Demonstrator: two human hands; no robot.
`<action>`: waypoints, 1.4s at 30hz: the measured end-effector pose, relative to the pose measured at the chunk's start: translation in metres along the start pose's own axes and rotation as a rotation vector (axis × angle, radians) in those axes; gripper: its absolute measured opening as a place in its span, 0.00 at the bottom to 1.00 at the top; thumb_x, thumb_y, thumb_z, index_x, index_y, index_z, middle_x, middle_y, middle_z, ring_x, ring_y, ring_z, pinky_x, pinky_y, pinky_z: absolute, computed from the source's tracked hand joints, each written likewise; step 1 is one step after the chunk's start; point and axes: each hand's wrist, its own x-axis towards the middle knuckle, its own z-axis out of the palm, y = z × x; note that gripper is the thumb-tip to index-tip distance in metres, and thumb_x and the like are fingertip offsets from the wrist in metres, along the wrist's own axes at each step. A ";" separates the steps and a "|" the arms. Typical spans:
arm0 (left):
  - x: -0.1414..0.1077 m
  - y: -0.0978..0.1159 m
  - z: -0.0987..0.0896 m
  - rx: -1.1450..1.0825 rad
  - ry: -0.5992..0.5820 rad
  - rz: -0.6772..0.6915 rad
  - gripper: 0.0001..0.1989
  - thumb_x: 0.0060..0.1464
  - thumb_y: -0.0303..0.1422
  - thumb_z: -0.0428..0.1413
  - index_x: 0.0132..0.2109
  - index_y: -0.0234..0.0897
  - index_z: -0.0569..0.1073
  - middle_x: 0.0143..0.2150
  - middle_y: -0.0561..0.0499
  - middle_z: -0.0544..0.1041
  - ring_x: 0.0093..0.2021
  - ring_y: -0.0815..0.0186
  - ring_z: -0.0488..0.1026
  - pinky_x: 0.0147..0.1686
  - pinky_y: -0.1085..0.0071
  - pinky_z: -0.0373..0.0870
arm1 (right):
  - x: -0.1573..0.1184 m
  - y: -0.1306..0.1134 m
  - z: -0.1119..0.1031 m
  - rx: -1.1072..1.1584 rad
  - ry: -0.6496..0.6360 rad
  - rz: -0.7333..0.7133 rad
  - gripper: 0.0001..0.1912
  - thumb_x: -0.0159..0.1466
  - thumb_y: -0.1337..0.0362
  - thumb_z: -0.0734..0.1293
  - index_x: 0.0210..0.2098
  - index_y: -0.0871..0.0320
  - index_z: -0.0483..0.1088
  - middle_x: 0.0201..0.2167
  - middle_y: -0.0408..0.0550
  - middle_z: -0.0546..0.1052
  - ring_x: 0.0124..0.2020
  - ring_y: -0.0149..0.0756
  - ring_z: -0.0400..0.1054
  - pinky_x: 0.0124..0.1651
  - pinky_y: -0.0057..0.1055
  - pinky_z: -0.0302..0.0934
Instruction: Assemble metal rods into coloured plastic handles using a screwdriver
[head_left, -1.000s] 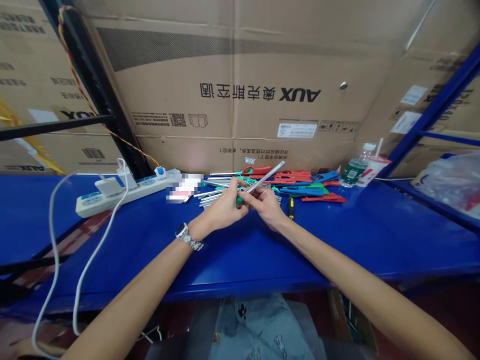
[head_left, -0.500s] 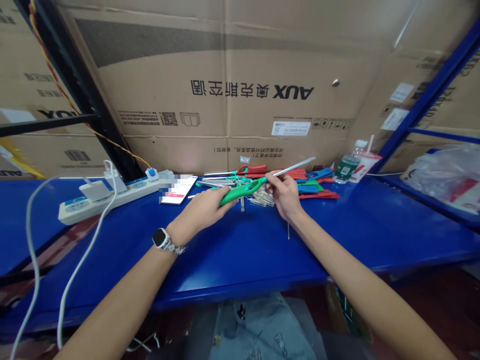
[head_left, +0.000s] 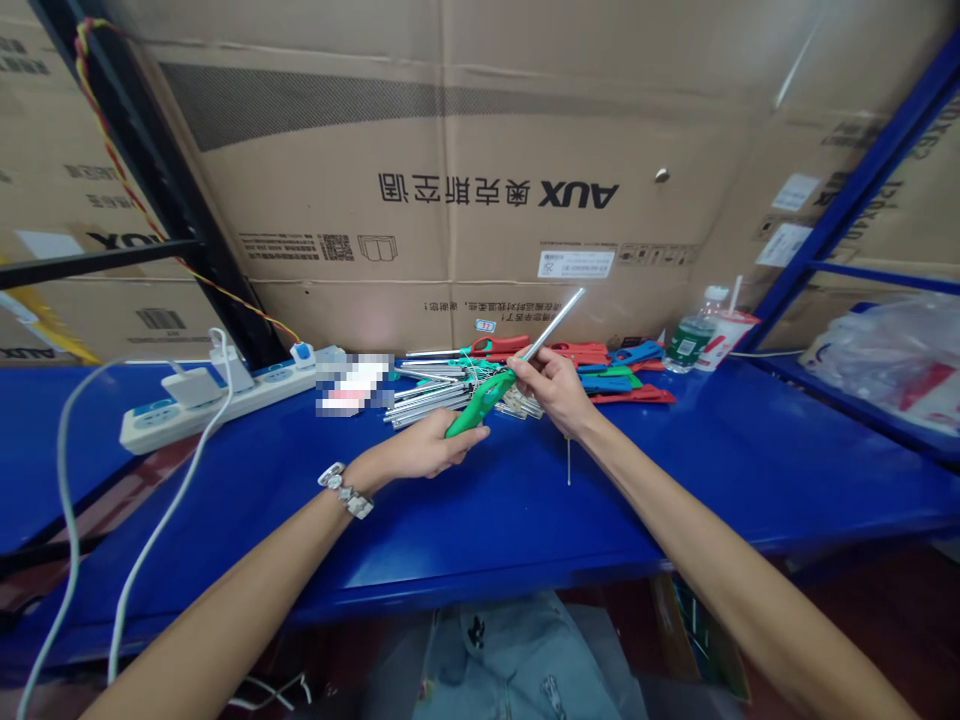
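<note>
My left hand (head_left: 431, 443) is wrapped round the handle of a green lighter (head_left: 480, 402), tilted up to the right. My right hand (head_left: 551, 385) pinches the lighter near the base of its silver tube (head_left: 556, 322). Below my right hand a thin screwdriver-like rod (head_left: 568, 465) sticks out. Behind the hands lie several silver tubes (head_left: 427, 400), a red-handled lighter (head_left: 501, 346) and small clear parts (head_left: 517, 405). Red, blue and green handles (head_left: 634, 395) are piled to the right.
A white power strip (head_left: 225, 395) with plugs and cables is at the left of the blue table (head_left: 487, 540). A bottle (head_left: 694, 335) and a cup (head_left: 726, 338) stand at the right rear. Large cardboard (head_left: 337, 120) forms the back; a bagged bundle (head_left: 892, 355) sits far right.
The green lighter has turned steeper, its tube tip now higher and further left. My left hand has moved lower, uncovering more silver tubes behind it. My right hand has shifted slightly left.
</note>
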 end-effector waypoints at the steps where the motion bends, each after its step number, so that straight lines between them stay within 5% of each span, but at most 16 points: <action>1: 0.001 0.000 0.003 -0.032 0.002 -0.005 0.21 0.61 0.52 0.55 0.31 0.40 0.65 0.20 0.56 0.64 0.14 0.73 0.55 0.13 0.74 0.54 | 0.000 0.000 0.000 -0.003 0.002 0.005 0.25 0.51 0.43 0.77 0.32 0.57 0.70 0.21 0.37 0.67 0.21 0.26 0.55 0.26 0.29 0.50; 11: 0.010 -0.004 0.017 0.084 0.162 0.171 0.21 0.63 0.48 0.53 0.27 0.39 0.66 0.21 0.52 0.68 0.20 0.69 0.61 0.20 0.73 0.58 | 0.002 0.001 -0.001 0.024 0.038 0.055 0.27 0.47 0.43 0.78 0.31 0.57 0.69 0.22 0.37 0.69 0.22 0.26 0.56 0.27 0.28 0.52; 19: 0.003 0.004 0.022 -0.373 -0.124 -0.096 0.27 0.57 0.56 0.58 0.26 0.41 0.60 0.19 0.61 0.50 0.17 0.75 0.44 0.15 0.76 0.40 | 0.000 0.005 0.010 0.006 0.116 0.009 0.31 0.60 0.34 0.66 0.26 0.57 0.72 0.24 0.44 0.73 0.26 0.31 0.64 0.30 0.30 0.58; 24: 0.003 0.004 0.029 -0.498 -0.143 -0.086 0.27 0.57 0.54 0.60 0.26 0.41 0.58 0.19 0.61 0.49 0.17 0.76 0.43 0.15 0.76 0.38 | 0.012 0.002 0.030 0.119 0.177 0.031 0.30 0.62 0.35 0.64 0.22 0.55 0.70 0.25 0.48 0.77 0.32 0.36 0.71 0.38 0.33 0.64; 31: 0.007 0.005 0.042 -0.811 0.012 0.030 0.27 0.55 0.53 0.62 0.29 0.41 0.56 0.17 0.65 0.49 0.16 0.77 0.41 0.13 0.81 0.41 | 0.039 0.007 0.071 0.121 0.083 0.050 0.32 0.61 0.31 0.62 0.20 0.53 0.60 0.14 0.43 0.71 0.19 0.33 0.65 0.28 0.31 0.59; 39: 0.002 0.014 0.038 -1.005 -0.068 0.101 0.26 0.58 0.49 0.62 0.29 0.40 0.55 0.15 0.65 0.50 0.15 0.78 0.40 0.12 0.82 0.42 | 0.046 -0.001 0.087 0.181 -0.133 0.122 0.34 0.59 0.28 0.60 0.23 0.52 0.57 0.20 0.45 0.77 0.25 0.37 0.73 0.30 0.33 0.63; 42: 0.003 0.012 0.039 -0.961 -0.100 0.075 0.26 0.57 0.50 0.61 0.29 0.40 0.55 0.15 0.65 0.50 0.14 0.77 0.40 0.12 0.82 0.42 | 0.041 0.000 0.082 0.178 -0.106 0.143 0.34 0.58 0.27 0.60 0.25 0.52 0.57 0.19 0.44 0.77 0.24 0.38 0.73 0.31 0.34 0.65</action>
